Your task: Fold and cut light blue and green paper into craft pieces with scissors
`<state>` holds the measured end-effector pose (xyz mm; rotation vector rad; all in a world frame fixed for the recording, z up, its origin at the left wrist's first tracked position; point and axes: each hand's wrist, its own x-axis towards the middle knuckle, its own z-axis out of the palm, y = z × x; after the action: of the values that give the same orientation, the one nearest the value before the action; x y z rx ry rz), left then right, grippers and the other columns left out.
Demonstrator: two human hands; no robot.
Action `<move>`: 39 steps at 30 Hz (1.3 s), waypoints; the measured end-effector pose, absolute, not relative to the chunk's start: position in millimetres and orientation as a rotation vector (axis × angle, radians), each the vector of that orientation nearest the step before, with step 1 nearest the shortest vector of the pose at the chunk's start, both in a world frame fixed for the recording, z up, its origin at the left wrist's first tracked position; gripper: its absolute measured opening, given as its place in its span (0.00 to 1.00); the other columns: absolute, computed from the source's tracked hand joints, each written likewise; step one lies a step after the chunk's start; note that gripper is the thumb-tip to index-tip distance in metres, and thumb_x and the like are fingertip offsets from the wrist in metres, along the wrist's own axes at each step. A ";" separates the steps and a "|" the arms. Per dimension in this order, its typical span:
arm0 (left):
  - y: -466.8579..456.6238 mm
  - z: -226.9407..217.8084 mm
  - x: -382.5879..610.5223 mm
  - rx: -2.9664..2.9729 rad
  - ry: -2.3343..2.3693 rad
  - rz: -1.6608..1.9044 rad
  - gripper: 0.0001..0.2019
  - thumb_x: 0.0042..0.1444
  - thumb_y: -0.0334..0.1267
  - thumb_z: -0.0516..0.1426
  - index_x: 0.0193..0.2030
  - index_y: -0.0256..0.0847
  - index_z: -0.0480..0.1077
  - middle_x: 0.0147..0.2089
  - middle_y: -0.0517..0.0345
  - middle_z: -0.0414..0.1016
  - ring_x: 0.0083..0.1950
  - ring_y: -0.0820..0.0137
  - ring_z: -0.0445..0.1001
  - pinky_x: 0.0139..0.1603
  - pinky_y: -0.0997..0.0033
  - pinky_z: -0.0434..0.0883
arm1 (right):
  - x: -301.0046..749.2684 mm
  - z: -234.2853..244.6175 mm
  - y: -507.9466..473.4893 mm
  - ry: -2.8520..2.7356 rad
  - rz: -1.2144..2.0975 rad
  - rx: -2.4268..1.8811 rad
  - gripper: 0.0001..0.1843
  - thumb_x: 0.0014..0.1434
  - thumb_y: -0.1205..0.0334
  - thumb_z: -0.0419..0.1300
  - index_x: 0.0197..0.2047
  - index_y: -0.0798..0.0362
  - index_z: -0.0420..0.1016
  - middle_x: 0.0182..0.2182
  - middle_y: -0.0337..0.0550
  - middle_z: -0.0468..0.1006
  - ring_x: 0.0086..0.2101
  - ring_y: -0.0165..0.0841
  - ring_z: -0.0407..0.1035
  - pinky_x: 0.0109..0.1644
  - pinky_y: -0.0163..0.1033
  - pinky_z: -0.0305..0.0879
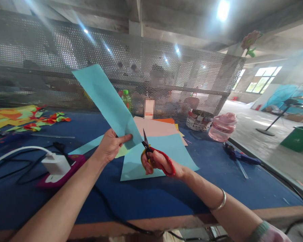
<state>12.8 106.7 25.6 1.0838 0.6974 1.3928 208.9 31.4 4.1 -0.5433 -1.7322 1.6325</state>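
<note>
The left hand (111, 146) is pinching a blue paper strip (106, 101), fingers clamped on its lower end, raising it above the table (141, 198); the right hand (161, 164) is gripping red-handled scissors (148, 148), fingers curled through the loops, blades sitting just beside the strip; a blue sheet (171, 158) is lying underneath.

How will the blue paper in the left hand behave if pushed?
The blue paper seems fairly stiff, probably card-like: it stands out from the left hand with little droop. It is likely light, since a finger pinch alone holds it.
</note>
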 end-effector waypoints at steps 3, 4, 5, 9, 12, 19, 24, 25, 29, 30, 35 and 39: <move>106.3 27.4 12.3 1.080 0.721 1.399 0.20 0.27 0.29 0.72 0.33 0.34 0.77 0.32 0.51 0.82 0.37 0.58 0.79 0.44 0.61 0.75 | 209.4 2.0 32.9 -1.723 1.631 -0.545 0.29 0.59 0.32 0.47 0.38 0.54 0.61 0.29 0.37 0.60 0.28 0.27 0.55 0.44 0.41 0.64; 106.1 28.0 12.0 1.084 0.730 1.398 0.20 0.27 0.30 0.72 0.33 0.33 0.77 0.32 0.52 0.82 0.37 0.58 0.79 0.44 0.60 0.75 | 209.6 1.4 33.4 -1.719 1.631 -0.541 0.29 0.59 0.32 0.47 0.38 0.54 0.61 0.29 0.37 0.60 0.28 0.27 0.55 0.43 0.42 0.64; 106.0 28.5 11.6 1.089 0.738 1.397 0.21 0.26 0.30 0.72 0.32 0.33 0.77 0.32 0.52 0.82 0.38 0.57 0.80 0.45 0.59 0.75 | 209.8 1.0 33.6 -1.717 1.630 -0.536 0.29 0.59 0.32 0.46 0.38 0.54 0.61 0.29 0.37 0.60 0.27 0.27 0.55 0.43 0.42 0.64; 106.0 28.4 10.7 1.112 0.737 1.388 0.20 0.28 0.31 0.72 0.32 0.34 0.77 0.33 0.51 0.82 0.38 0.58 0.80 0.44 0.60 0.75 | 210.8 1.3 33.4 -1.727 1.634 -0.518 0.28 0.61 0.34 0.46 0.38 0.54 0.61 0.29 0.37 0.59 0.28 0.27 0.55 0.44 0.42 0.64; 104.7 27.4 12.2 1.143 0.707 1.368 0.19 0.29 0.31 0.72 0.33 0.34 0.77 0.32 0.52 0.82 0.36 0.59 0.80 0.43 0.61 0.76 | 210.9 0.8 33.4 -1.737 1.644 -0.498 0.27 0.61 0.35 0.46 0.38 0.54 0.62 0.29 0.37 0.59 0.28 0.27 0.56 0.43 0.41 0.64; 102.3 27.1 13.8 1.207 0.669 1.309 0.18 0.30 0.31 0.71 0.33 0.35 0.78 0.33 0.53 0.82 0.36 0.59 0.80 0.43 0.60 0.76 | 209.8 0.5 34.6 -1.707 1.645 -0.491 0.29 0.60 0.33 0.47 0.37 0.54 0.62 0.28 0.37 0.60 0.27 0.27 0.56 0.42 0.41 0.64; 103.5 26.8 12.0 1.197 0.661 1.301 0.17 0.31 0.30 0.71 0.33 0.35 0.78 0.32 0.53 0.83 0.35 0.60 0.80 0.41 0.63 0.77 | 210.1 0.7 36.2 -1.699 1.630 -0.483 0.29 0.59 0.33 0.46 0.36 0.54 0.61 0.27 0.36 0.61 0.27 0.28 0.57 0.42 0.41 0.65; 103.4 26.3 12.3 1.210 0.661 1.290 0.17 0.31 0.30 0.71 0.33 0.36 0.78 0.32 0.54 0.83 0.35 0.60 0.80 0.41 0.63 0.77 | 210.3 -0.3 37.0 -1.698 1.639 -0.480 0.29 0.60 0.33 0.46 0.36 0.54 0.62 0.27 0.36 0.61 0.27 0.28 0.58 0.42 0.41 0.65; 102.8 23.3 13.9 1.296 0.651 1.214 0.15 0.34 0.32 0.71 0.33 0.36 0.78 0.32 0.53 0.82 0.35 0.60 0.80 0.40 0.64 0.76 | 211.5 -2.1 39.1 -1.700 1.661 -0.479 0.30 0.60 0.33 0.45 0.36 0.54 0.62 0.27 0.37 0.62 0.26 0.27 0.58 0.42 0.41 0.66; 102.8 22.8 14.0 1.307 0.646 1.200 0.14 0.35 0.33 0.71 0.32 0.36 0.78 0.32 0.53 0.82 0.35 0.60 0.80 0.40 0.63 0.76 | 211.9 -1.5 39.0 -1.697 1.655 -0.482 0.30 0.60 0.33 0.45 0.36 0.54 0.62 0.27 0.37 0.62 0.26 0.27 0.58 0.42 0.41 0.66; 103.7 21.2 11.9 1.295 0.637 1.204 0.15 0.35 0.33 0.70 0.33 0.36 0.78 0.33 0.52 0.82 0.35 0.59 0.80 0.42 0.61 0.76 | 212.9 4.9 36.2 -1.674 1.604 -0.492 0.30 0.60 0.33 0.44 0.35 0.54 0.62 0.25 0.36 0.62 0.26 0.28 0.58 0.41 0.41 0.66; 102.0 20.2 12.9 1.322 0.660 1.142 0.15 0.34 0.32 0.70 0.33 0.35 0.78 0.32 0.51 0.82 0.34 0.59 0.80 0.39 0.61 0.76 | 212.4 8.3 34.2 -1.676 1.617 -0.506 0.30 0.59 0.32 0.45 0.33 0.53 0.63 0.25 0.36 0.62 0.26 0.28 0.58 0.42 0.41 0.66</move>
<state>12.9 102.0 20.2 1.3218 0.6598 1.1422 212.4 34.2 8.3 -0.5058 -1.6758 1.6174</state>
